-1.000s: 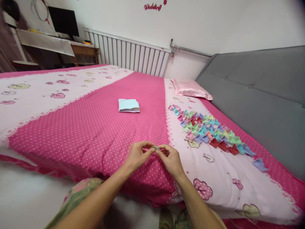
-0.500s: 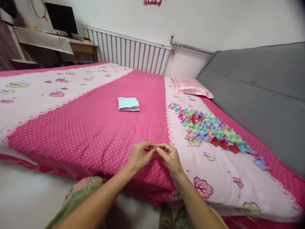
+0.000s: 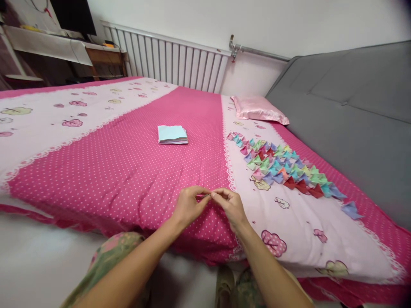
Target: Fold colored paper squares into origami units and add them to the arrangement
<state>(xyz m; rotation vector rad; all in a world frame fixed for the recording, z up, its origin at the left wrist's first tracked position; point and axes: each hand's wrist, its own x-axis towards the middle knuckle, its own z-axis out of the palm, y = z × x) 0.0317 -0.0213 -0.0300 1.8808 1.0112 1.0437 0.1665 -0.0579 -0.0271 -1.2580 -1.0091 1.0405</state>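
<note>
Over the near edge of the bed, my left hand (image 3: 190, 207) and my right hand (image 3: 231, 208) meet fingertip to fingertip. Both are closed in a pinch on a small folded paper (image 3: 204, 196), seen nearly edge-on and mostly covered by the fingers. Farther off on the pink dotted bedspread (image 3: 135, 158) lies a stack of square paper (image 3: 172, 134) with a pale blue sheet on top. To the right, rows of small folded paper boats (image 3: 276, 167) in many colours stand close together. One blue paper boat (image 3: 352, 210) sits at the near end of these rows.
A pink pillow (image 3: 258, 109) rests by the grey padded headboard (image 3: 349, 94) on the right. Behind the bed are a white radiator (image 3: 167, 55) and a pipe (image 3: 260, 52). A desk (image 3: 48, 45) with a dark monitor (image 3: 73, 17) stands at the back left.
The view has tilted slightly downward, so the background sits higher. Both hands keep their pinch on the folded paper, with only slight finger movement.
</note>
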